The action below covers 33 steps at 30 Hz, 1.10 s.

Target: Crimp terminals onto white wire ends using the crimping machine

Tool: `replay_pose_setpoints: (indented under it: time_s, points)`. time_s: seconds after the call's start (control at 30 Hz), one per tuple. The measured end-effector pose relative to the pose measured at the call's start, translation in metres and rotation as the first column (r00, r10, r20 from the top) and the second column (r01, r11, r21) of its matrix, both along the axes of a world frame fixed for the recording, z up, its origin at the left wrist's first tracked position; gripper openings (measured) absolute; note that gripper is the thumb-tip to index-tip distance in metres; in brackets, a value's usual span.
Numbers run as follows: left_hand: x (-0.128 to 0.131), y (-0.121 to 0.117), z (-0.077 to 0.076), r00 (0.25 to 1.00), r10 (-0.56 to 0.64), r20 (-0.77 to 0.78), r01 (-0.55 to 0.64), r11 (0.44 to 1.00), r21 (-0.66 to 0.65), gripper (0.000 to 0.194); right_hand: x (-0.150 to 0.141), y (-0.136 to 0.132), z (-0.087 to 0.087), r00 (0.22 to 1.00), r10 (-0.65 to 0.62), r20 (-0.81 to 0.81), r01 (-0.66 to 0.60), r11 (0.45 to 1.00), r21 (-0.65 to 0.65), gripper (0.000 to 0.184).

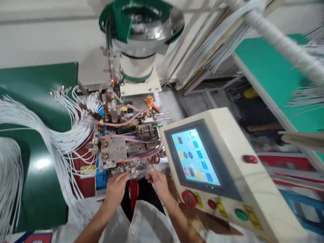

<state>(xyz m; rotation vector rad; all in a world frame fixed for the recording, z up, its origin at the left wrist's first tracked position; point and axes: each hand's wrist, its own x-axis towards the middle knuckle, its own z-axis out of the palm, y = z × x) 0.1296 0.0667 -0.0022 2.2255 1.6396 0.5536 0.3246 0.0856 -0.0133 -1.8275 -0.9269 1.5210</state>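
Observation:
A clear plastic bag (135, 169) of small metallic parts lies at the front of a small machine (113, 148), between my hands. My left hand (116, 187) is closed on the bag's left edge, fingers pointing right. On the other side, my right hand (159, 183) pinches the bag's right edge between thumb and fingers. The single parts inside are too blurred to tell apart. Just behind the bag, red scissor handles (154, 158) show beside the machine's metal plates and coloured air tubes.
Right of my hands stands a control box (227, 141) with a lit touchscreen (196, 157) and push buttons. White cable bundles (48, 135) spread over the green table (37, 189) at left. Behind the machine is a green feeder bowl (116, 20). Orange-handled pliers (151, 103) lie near it.

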Motion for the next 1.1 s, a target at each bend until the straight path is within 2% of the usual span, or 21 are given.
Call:
replay_pose_setpoints:
  time_s: [0.13, 0.23, 0.33, 0.4, 0.53, 0.67, 0.73, 0.8, 0.9, 1.0, 1.1]
  points:
    - [0.0, -0.002, -0.009, 0.999, 0.023, 0.031, -0.026, 0.996, 0.081, 0.029, 0.0, 0.004, 0.008, 0.999, -0.027, 0.021, 0.026, 0.999, 0.046, 0.056]
    - [0.004, 0.004, -0.018, 0.997, 0.075, 0.012, -0.076, 0.994, 0.081, 0.028, -0.003, 0.009, 0.002, 0.998, -0.015, 0.056, 0.012, 0.998, 0.054, 0.059]
    - [0.013, 0.014, -0.015, 0.99, 0.124, -0.063, -0.117, 0.988, 0.101, 0.025, -0.006, 0.012, -0.006, 0.999, 0.022, 0.033, -0.023, 0.998, 0.06, 0.061]
    - [0.023, 0.018, -0.011, 0.989, 0.075, -0.125, -0.06, 0.991, 0.121, 0.027, -0.006, 0.012, -0.01, 0.999, 0.03, 0.017, -0.031, 0.997, 0.067, 0.062]
    - [0.047, 0.021, -0.013, 0.973, -0.127, -0.194, 0.15, 0.983, 0.108, 0.049, -0.006, 0.011, -0.012, 0.997, 0.067, 0.038, -0.071, 0.992, 0.101, 0.063]
    - [0.059, 0.026, -0.028, 0.984, -0.098, -0.148, 0.11, 0.991, 0.077, 0.044, -0.007, 0.012, -0.013, 0.985, 0.125, 0.122, -0.141, 0.981, 0.13, 0.065]
    - [0.059, 0.03, -0.03, 0.984, -0.123, -0.125, 0.124, 0.992, -0.002, 0.044, -0.008, 0.012, -0.016, 0.977, 0.151, 0.15, -0.173, 0.973, 0.151, 0.064]
    - [0.058, 0.036, -0.027, 0.982, -0.156, -0.103, 0.144, 0.983, -0.118, 0.049, -0.009, 0.012, -0.018, 0.972, 0.164, 0.17, -0.192, 0.967, 0.165, 0.061]
    - [0.06, 0.044, -0.017, 0.987, -0.139, -0.076, 0.116, 0.961, -0.251, 0.046, -0.009, 0.013, -0.02, 0.969, 0.171, 0.18, -0.204, 0.96, 0.189, 0.056]
    - [0.065, 0.049, -0.006, 0.991, -0.081, -0.104, 0.057, 0.974, -0.22, 0.033, -0.01, 0.015, -0.017, 0.972, 0.161, 0.172, -0.199, 0.951, 0.236, 0.053]
    - [0.068, 0.05, 0.001, 0.989, -0.06, -0.132, 0.035, 0.982, -0.186, 0.029, -0.011, 0.013, -0.014, 0.983, 0.129, 0.127, -0.16, 0.949, 0.273, 0.053]
